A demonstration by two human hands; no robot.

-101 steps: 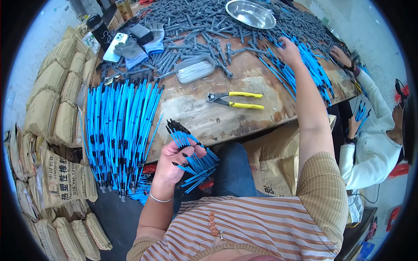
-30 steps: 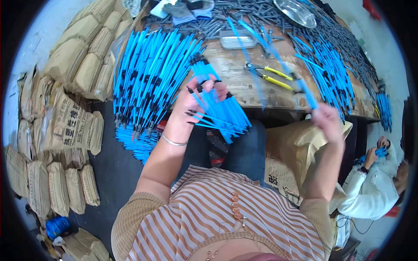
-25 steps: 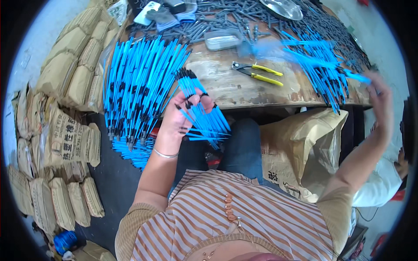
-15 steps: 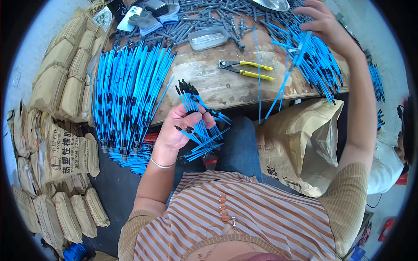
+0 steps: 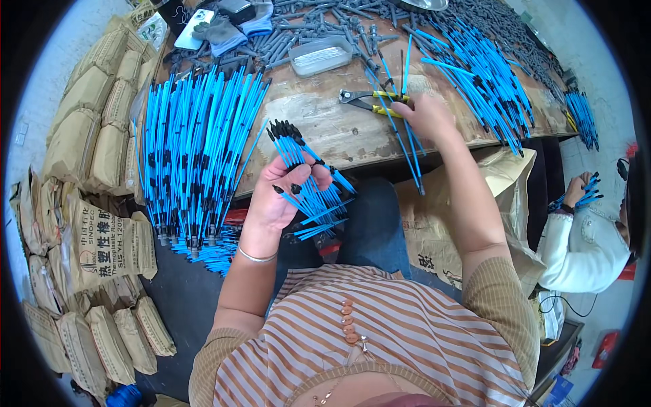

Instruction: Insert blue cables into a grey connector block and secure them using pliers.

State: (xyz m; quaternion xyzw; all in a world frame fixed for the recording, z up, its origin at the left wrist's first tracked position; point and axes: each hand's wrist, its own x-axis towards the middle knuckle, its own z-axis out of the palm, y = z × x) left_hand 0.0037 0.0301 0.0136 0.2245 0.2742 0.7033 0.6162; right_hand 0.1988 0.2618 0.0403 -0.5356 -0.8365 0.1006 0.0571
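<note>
At the near edge of the counter (image 5: 319, 129), the L hand (image 5: 277, 193) is clasping a thick bunch of blue strips (image 5: 315, 200), black tips sticking up past the thumb, tails fanning down above the lap. Some strays are poking out crosswise below. The R hand (image 5: 432, 119) is covering the handle ends of the yellow-handled pliers (image 5: 354, 99) (can't tell if touching) & apparently pinching a few loose strips (image 5: 409, 149) that are pointing diff. ways; fingertips are partly hidden. More strips are lying in a L-side pile (image 5: 196, 136) & a R-side pile (image 5: 491, 78), w/ a clear tray (image 5: 321, 57) & grey parts (image 5: 288, 42) sitting btwn them toward the back. For a tidy hold, L fingers should be squeezing close under the tips, firm w/o bending, strays tucked in. R fingers should be lining up their few, same end up, & not snagging the pliers.
</note>
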